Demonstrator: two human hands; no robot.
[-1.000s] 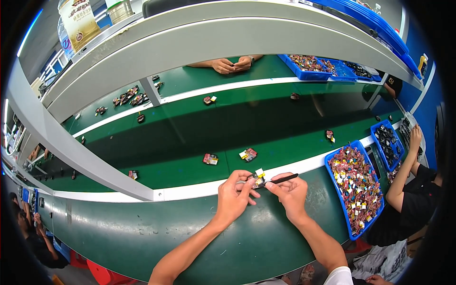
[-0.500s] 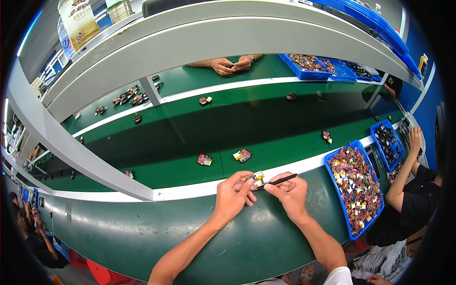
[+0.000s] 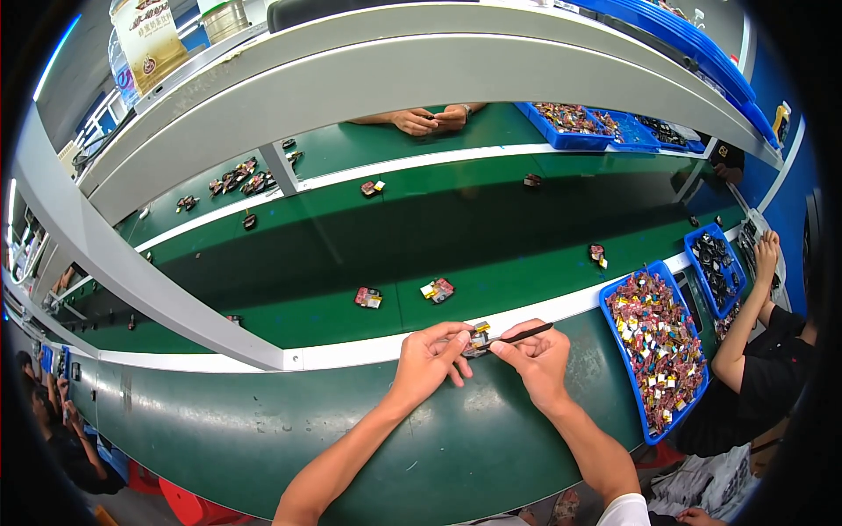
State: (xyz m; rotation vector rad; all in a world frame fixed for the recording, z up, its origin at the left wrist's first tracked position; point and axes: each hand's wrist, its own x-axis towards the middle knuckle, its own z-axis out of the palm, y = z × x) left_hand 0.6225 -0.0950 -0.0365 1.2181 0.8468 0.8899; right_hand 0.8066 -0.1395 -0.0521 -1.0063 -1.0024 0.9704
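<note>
My left hand (image 3: 431, 352) pinches a small electronic assembly (image 3: 479, 337) with a yellow strip and a silvery part, above the white rail at the bench edge. In my right hand (image 3: 537, 355) is a slim black pen-shaped tool (image 3: 528, 332), its tip side against the assembly. The fingers hide much of the assembly, and its exact kind is too small to make out. Beyond my hands, a red-and-black piece with a white label (image 3: 368, 297) and a similar one with yellow (image 3: 438, 290) lie on the green conveyor belt (image 3: 491, 228).
To my right stands a blue tray (image 3: 605, 302) heaped with small wired parts, beside a smaller blue tray (image 3: 741, 285) of black pieces. A co-worker's arm (image 3: 745, 307) reaches in there. Across the belt, another person's hands (image 3: 430, 121) work under a grey beam (image 3: 395, 79).
The pieces on the belt have shifted a little to the left. My hands stay in nearly the same place; the assembly and black tool have tilted slightly.
</note>
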